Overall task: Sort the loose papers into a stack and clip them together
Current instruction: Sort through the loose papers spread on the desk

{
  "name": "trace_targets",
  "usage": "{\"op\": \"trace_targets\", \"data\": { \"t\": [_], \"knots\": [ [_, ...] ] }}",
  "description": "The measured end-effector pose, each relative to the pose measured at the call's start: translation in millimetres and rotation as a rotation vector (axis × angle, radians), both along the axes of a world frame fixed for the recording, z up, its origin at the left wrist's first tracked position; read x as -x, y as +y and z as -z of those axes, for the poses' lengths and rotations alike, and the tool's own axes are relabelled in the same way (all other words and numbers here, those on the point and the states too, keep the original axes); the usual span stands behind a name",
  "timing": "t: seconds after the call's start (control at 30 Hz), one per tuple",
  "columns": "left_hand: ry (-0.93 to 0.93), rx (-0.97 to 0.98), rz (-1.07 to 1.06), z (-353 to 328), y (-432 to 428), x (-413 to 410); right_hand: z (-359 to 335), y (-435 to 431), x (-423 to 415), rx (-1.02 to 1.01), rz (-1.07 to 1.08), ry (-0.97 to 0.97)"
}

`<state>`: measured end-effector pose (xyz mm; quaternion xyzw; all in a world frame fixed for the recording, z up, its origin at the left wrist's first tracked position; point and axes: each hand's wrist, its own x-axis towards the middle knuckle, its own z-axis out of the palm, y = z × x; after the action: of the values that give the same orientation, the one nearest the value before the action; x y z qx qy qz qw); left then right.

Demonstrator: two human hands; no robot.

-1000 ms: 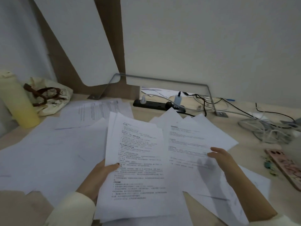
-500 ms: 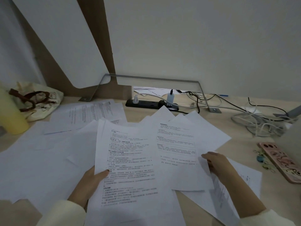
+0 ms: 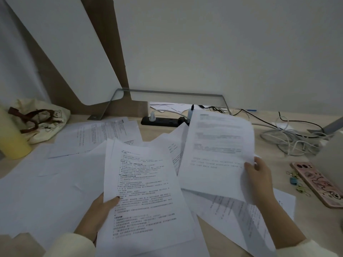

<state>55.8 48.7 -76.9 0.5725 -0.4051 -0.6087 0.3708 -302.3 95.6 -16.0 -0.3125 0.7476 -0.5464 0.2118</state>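
Although most of the worktop (image 3: 278, 164) lies under loose papers (image 3: 55, 182), you have made a start on gathering them. The widest spread covers the left half, pale sheets overlapping one another, with printed sheets (image 3: 96, 134) further back near the wall.

Next in size is the bundle (image 3: 144, 191) you grip in your left hand (image 3: 100, 210). Your thumb lies on top at its left edge, and the bundle is tilted up off the worktop towards you. It looks like a few pages, with edges not yet squared.

What has just changed is on the right. A second ago the printed sheet (image 3: 217, 151) lay flat with your right hand (image 3: 259, 179) resting at its edge. Now that hand pinches its right edge and has lifted it clear, so it curls above the pages (image 3: 232, 210) left beneath your forearm. I judge the pick-up done, and the sheet is free to go onto the left-hand bundle. Many pages remain, so the sorting is at an early stage.

The smallest things are needed last. The binder clips (image 3: 295, 180) lie on bare worktop just beside the pink phone (image 3: 319, 184) at your right, untouched. Mind the lifted sheet's floppy far corner as you bring it across.
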Motion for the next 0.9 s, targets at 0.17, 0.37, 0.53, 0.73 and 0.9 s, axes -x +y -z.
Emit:
{"op": "trace_targets", "data": {
  "t": [0.17, 0.37, 0.53, 0.73, 0.9],
  "knots": [
    [0.039, 0.006, -0.007, 0, -1, 0, -21, 4, 9, 0.132, -0.007, -0.405],
    [0.082, -0.032, -0.028, 0, -2, 1, 0, -1, -25, -0.113, -0.336, -0.400],
    [0.086, -0.043, -0.040, -3, 0, 1, 18, -3, -71, -0.240, -0.498, -0.224],
    [0.187, -0.072, -0.096, -4, -2, -2, 37, -10, -104, -0.312, -0.603, -0.015],
    [0.059, 0.009, -0.001, -2, 2, 4, 38, -8, -113, -0.321, -0.615, -0.145]
  ]
}}
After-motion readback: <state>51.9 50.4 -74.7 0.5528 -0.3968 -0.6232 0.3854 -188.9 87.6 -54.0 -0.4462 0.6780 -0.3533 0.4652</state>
